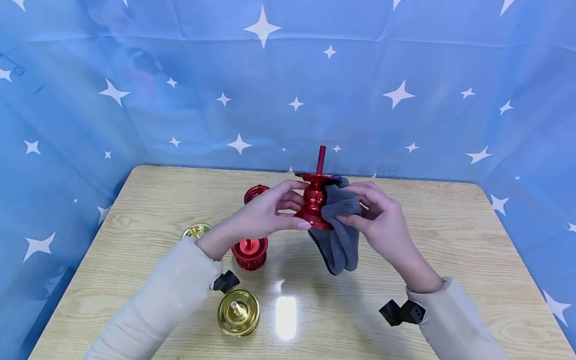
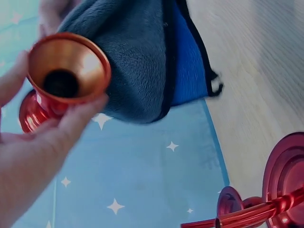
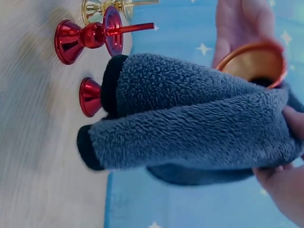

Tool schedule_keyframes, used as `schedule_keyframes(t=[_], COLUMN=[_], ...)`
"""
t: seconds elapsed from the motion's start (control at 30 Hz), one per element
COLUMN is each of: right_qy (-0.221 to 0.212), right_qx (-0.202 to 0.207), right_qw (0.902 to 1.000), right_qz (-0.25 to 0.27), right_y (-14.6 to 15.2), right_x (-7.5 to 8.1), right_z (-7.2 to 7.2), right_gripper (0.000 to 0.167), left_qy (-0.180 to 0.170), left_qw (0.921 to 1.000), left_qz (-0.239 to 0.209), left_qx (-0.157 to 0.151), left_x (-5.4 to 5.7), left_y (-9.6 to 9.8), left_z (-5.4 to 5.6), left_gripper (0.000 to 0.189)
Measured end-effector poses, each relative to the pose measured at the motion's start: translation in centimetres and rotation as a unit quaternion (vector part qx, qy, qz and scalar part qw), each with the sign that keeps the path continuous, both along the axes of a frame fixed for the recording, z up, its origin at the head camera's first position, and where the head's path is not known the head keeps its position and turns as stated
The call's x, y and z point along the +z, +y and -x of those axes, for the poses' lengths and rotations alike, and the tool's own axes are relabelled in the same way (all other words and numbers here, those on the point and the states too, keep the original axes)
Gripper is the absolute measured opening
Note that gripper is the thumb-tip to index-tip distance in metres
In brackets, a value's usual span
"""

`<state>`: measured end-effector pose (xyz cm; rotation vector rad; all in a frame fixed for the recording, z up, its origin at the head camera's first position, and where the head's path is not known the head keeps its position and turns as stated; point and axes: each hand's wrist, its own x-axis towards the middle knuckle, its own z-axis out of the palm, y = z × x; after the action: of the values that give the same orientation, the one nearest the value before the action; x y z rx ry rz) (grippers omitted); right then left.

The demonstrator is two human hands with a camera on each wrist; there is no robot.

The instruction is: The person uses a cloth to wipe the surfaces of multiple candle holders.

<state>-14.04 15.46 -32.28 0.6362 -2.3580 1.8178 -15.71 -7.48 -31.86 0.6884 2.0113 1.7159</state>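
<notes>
A shiny red metal candle holder is held up over the table, its thin stem pointing upward. My left hand grips it around the body and flared base from the left. In the left wrist view the base's hollow, copper-toned underside faces the camera. My right hand pinches a dark grey plush cloth against the holder's right side. Loose folds of that cloth hang below the fingers, and its blue reverse side shows in the left wrist view.
Two more red candle holders, one near and one farther back, stand left of the held one, partly behind my left arm. A gold holder stands at the front, another behind my sleeve. A starry blue curtain surrounds the wooden table.
</notes>
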Motion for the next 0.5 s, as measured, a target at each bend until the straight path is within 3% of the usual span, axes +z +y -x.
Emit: schedule_keyframes(t=[0.2,0.33,0.5], right_qy=[-0.029,-0.021,-0.004], right_qx=[0.004,-0.005,-0.029], right_qw=[0.9990,0.9994,0.9995], right_qz=[0.033,0.029,0.010], right_y=[0.64,0.33,-0.35], right_x=[-0.54,-0.49,-0.12], right_z=[0.39,0.20,-0.29], right_gripper=[0.041,0.041,0.040], left_qy=[-0.023,-0.013,0.032], left_qw=[0.9965,0.9991,0.9981], left_qz=[-0.061,-0.028,0.046], left_qx=[-0.052,-0.027,0.025], left_x=[0.08,-0.11,-0.03], left_y=[-0.36,0.04,0.48], left_z=[-0.10,-0.13,-0.22], left_gripper=[0.063,0.067,0.072])
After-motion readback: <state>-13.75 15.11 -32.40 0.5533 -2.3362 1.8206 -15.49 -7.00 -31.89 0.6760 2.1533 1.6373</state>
